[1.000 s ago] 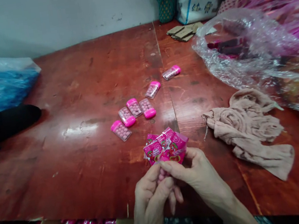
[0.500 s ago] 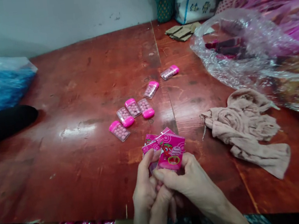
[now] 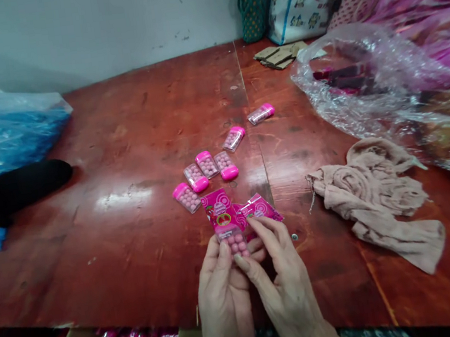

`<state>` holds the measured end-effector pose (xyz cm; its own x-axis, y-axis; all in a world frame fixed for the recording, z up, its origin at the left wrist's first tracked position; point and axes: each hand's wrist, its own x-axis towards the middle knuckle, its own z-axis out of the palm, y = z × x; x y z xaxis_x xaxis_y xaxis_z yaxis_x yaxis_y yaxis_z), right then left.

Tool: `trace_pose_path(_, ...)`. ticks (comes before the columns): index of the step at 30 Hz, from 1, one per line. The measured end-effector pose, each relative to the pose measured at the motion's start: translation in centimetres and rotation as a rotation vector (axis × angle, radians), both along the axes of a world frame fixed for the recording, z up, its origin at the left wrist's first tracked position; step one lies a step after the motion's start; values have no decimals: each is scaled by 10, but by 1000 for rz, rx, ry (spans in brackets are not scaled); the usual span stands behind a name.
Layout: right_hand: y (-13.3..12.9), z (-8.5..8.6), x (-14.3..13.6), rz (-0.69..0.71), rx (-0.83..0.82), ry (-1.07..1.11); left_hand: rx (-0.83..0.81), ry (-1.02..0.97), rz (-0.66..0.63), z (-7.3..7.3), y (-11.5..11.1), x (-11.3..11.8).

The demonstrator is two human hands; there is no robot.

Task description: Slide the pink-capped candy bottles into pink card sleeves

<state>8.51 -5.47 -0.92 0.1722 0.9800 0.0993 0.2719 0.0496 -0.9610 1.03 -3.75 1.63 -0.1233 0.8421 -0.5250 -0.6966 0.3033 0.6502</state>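
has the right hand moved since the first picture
Yes, the right hand has shifted left, away from the unmoved beige cloth.

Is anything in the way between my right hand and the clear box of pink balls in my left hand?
Nothing visible; your right hand touches the clear box with its thumb near the lower edge.

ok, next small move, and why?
Probably nudge the container toward the printed wrapper with the right hand: its thumb is at the container's near edge, the left hand holds the side, and pink balls show uncovered by the wrapper.
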Motion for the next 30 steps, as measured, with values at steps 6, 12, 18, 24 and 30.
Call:
trace_pose_path(6,-3,4,-5,-6,35,-17,-7,-17,18,4,-9,0)
trace_pose_path(12,-4,18,11,214,-158,144,36,275,12,9,-9,-15)
trace_pose_path(18,-13,24,13,377,-432,419,-74,248,-132,13,-3,-23)
trace_pose_path(24,-25,14,7,187,-313,176,-31,172,-200,14,-10,-10)
trace_pose_path(30,-21,16,15,222,-267,107,-58,175,-78,9,-18,3)
